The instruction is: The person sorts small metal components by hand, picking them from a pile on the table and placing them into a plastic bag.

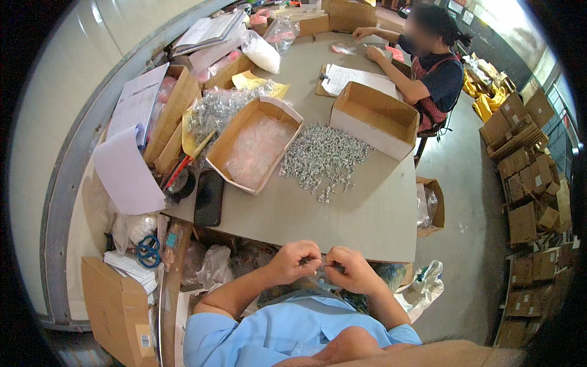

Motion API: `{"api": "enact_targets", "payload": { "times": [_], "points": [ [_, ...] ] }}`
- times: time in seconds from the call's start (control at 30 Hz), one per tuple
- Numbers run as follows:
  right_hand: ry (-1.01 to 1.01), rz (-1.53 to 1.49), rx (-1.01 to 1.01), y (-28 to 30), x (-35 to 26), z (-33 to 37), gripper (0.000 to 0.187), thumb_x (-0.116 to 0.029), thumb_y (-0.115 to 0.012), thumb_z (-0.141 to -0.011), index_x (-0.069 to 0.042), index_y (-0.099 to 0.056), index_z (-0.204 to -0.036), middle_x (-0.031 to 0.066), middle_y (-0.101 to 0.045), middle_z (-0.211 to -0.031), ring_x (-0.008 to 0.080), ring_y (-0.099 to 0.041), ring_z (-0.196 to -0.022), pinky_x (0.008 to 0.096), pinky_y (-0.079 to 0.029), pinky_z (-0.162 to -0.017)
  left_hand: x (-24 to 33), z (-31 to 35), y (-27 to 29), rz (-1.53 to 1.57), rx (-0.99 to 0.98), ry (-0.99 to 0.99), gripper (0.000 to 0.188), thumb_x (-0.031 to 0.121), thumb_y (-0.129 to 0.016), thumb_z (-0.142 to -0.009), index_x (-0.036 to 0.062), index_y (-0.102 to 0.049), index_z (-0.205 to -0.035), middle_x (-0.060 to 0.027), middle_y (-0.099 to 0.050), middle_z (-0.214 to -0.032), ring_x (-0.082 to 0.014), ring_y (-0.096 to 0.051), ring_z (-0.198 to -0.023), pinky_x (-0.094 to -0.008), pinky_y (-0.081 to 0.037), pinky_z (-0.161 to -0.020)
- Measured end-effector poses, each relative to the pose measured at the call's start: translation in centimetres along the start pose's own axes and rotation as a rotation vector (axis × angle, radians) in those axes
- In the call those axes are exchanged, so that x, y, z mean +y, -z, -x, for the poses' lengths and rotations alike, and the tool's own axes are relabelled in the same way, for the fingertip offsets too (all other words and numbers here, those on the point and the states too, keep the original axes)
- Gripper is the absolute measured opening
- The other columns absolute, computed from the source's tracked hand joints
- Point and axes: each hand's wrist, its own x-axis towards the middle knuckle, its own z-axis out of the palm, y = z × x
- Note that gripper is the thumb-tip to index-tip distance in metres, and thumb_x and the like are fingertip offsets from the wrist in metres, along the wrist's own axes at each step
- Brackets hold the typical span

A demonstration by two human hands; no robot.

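One left hand (pixel 296 262) and one right hand (pixel 353 270) meet on the near side of the pile of small metal pieces (pixel 327 156), well apart from it, just off the front edge of the worktop (pixel 373 223). Both have their fingers curled in and the tips drawn close to each other; whether they grasp some small thing between them, I cannot tell. The pile lies loose on the worktop, straight beyond the hands, a few pieces straggling toward them. Just left of the pile sits an open box (pixel 215 160) with clear plastic bags (pixel 258 150) inside; just right of it stands a white-sided box (pixel 373 129). A black phone (pixel 209 199) lies left of the pile and nearer the person, and a clipboard (pixel 321 87) with papers (pixel 354 81) lies beyond it.
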Motion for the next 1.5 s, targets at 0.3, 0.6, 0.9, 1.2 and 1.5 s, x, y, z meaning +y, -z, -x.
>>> {"api": "enact_targets", "payload": {
  "times": [0.3,0.6,0.9,1.2,1.5],
  "points": [
    [-0.126,-0.038,0.295,0.3,2.8,0.5,0.009,-0.001,-0.063,-0.077,-0.002,-0.054,-0.078,0.0054,-0.053,-0.069,0.0137,-0.05,-0.063,0.027,-0.041,-0.055,0.4,-7.1,14.7,-0.311,0.89,-0.057,0.024,0.026,-0.064,-0.09,0.0022,-0.061,-0.089,0.0031,-0.056,-0.076,-0.0081,-0.051,-0.069,-0.0241,-0.043,-0.063],
    [-0.164,0.251,0.348,1.3,5.8,-1.3,0.024,-0.009,-0.066,-0.079,-0.004,-0.057,-0.101,0.0132,-0.057,-0.097,0.0288,-0.057,-0.089,0.0351,-0.047,-0.071,-10.3,-14.7,20.8,-0.923,0.428,0.461,0.034,0.02,-0.071,-0.076,0.0003,-0.063,-0.101,-0.0207,-0.066,-0.096,-0.0328,-0.064,-0.091,-0.0409,-0.049,-0.078],
    [-0.321,0.744,0.344,6.0,12.5,-13.2,0.07,-0.05,-0.055,-0.086,-0.015,-0.033,-0.143,0.0217,-0.02,-0.151,0.0436,-0.017,-0.138,0.054,-0.017,-0.111,-13.3,-14.5,22.7,-0.539,0.355,0.604,0.019,0.01,-0.067,-0.072,0.0006,-0.067,-0.088,-0.0153,-0.067,-0.081,-0.0246,-0.064,-0.078,-0.0351,-0.049,-0.071],
    [-0.257,0.835,0.062,2.3,10.4,-13.3,0.085,-0.066,-0.04,-0.087,-0.007,-0.024,-0.146,0.0202,-0.015,-0.153,0.0384,-0.012,-0.141,0.0513,-0.012,-0.113,-11.8,-14.0,21.3,-0.781,0.433,0.558,0.014,0.016,-0.066,-0.075,0.0039,-0.069,-0.081,-0.0183,-0.068,-0.084,-0.0308,-0.066,-0.081,-0.0383,-0.05,-0.075],
    [-0.212,0.957,0.014,0.1,6.2,-3.6,0.082,-0.063,-0.047,-0.085,-0.015,-0.025,-0.147,0.0142,-0.016,-0.154,0.0376,-0.011,-0.142,0.0577,-0.013,-0.111,-10.6,-15.2,20.8,-0.714,0.358,0.571,0.015,0.017,-0.068,-0.071,0.0053,-0.071,-0.08,-0.0179,-0.068,-0.078,-0.0286,-0.067,-0.077,-0.0382,-0.051,-0.07]
  ]
}}
